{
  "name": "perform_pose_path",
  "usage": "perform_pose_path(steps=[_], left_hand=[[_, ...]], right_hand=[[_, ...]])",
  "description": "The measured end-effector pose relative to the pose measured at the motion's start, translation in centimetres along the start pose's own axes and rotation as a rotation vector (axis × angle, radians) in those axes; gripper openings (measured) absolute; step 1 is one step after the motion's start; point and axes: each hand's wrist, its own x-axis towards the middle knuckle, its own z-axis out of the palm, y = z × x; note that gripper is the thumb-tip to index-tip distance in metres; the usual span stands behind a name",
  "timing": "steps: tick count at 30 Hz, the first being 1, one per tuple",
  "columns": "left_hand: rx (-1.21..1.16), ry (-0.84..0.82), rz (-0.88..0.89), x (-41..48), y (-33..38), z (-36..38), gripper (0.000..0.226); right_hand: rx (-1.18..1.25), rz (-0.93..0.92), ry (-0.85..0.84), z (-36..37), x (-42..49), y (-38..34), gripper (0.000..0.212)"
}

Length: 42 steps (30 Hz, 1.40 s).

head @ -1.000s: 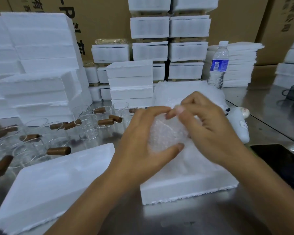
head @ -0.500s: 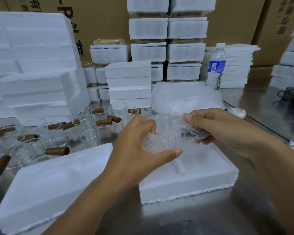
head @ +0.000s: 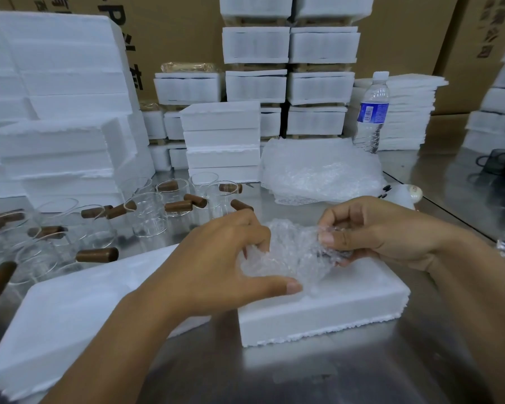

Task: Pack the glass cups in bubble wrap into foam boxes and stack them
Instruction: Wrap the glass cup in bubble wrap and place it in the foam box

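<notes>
Back wall: brown cardboard cartons with printed characters. In front, a grey stainless steel table carrying everything else. Tall stacks of white foam boxes at far left and at centre back; a lower stack of thin white foam sheets at back right. Near left edge, a large flat white foam slab. Just beside it on the right, a white rectangular foam box with a ragged lower edge. Behind that box, a loose heap of clear bubble wrap sheets. Left hand: fingers curled over the top, thumb along the near side, grasping a glass cup bundled in bubble wrap. Right hand: thumb and fingertips pinching the bundle's right end, where something dark shows through the wrap. The bundle sits over the foam box's top face; seated or just above, cannot tell. Left of the hands, a cluster of bare clear glass cups with brown cylindrical handles, standing upright. Clear plastic water bottle with blue label upright at back right.
</notes>
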Motion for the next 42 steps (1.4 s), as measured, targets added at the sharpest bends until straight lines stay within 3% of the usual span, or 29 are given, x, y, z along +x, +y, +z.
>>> perform_pose_path(steps=[5, 9, 14, 18, 22, 24, 26, 29, 32, 34, 36, 42], left_hand=[[0.024, -0.126, -0.041, 0.0, -0.3, 0.0, 0.056], [-0.012, -0.139, -0.077, 0.0, -0.6, 0.1, 0.059], [-0.049, -0.135, -0.105, 0.3, -1.0, 0.0, 0.056], [-0.213, -0.166, -0.133, 0.2, -1.1, -0.4, 0.050], [-0.304, -0.165, -0.178, -0.2, -0.9, -1.1, 0.055], [-0.335, -0.123, -0.212, -0.4, -1.1, -1.8, 0.065], [-0.325, -0.113, -0.259, -1.0, -1.9, -2.9, 0.072], [-0.171, -0.269, -0.336, -2.5, -2.9, -4.5, 0.076], [-0.012, -0.468, -0.404, -3.8, -3.1, -4.9, 0.079], [0.058, -0.508, -0.408, -4.1, -3.0, -4.6, 0.090], [0.120, -0.470, -0.403, -4.2, -2.5, -4.3, 0.096], [0.093, -0.281, -0.308, -4.8, -1.2, -5.8, 0.076]], right_hand=[[-0.104, 0.019, 0.044, 0.2, 0.4, 0.3, 0.020], [-0.202, 0.011, 0.093, 0.2, 0.7, 0.7, 0.013], [-0.328, -0.028, 0.182, 0.6, 1.2, 0.9, 0.018], [-0.321, -0.070, 0.131, 0.9, 1.2, 0.8, 0.018], [-0.279, -0.044, 0.080, 0.6, 0.8, 0.5, 0.034], [-0.236, -0.094, 0.184, 0.3, 0.8, 0.5, 0.036], [-0.167, -0.158, 0.367, 0.0, 1.2, 0.6, 0.020], [-0.187, -0.123, 0.547, -0.4, 1.9, 1.2, 0.005], [-0.235, 0.022, 0.443, -0.6, 2.0, 1.9, 0.008], [-0.227, 0.062, 0.338, -0.5, 1.9, 2.1, 0.012], [-0.207, 0.060, 0.271, -0.4, 1.8, 2.3, 0.015], [-0.276, 0.078, 0.249, -0.6, 2.2, 2.9, 0.020]])
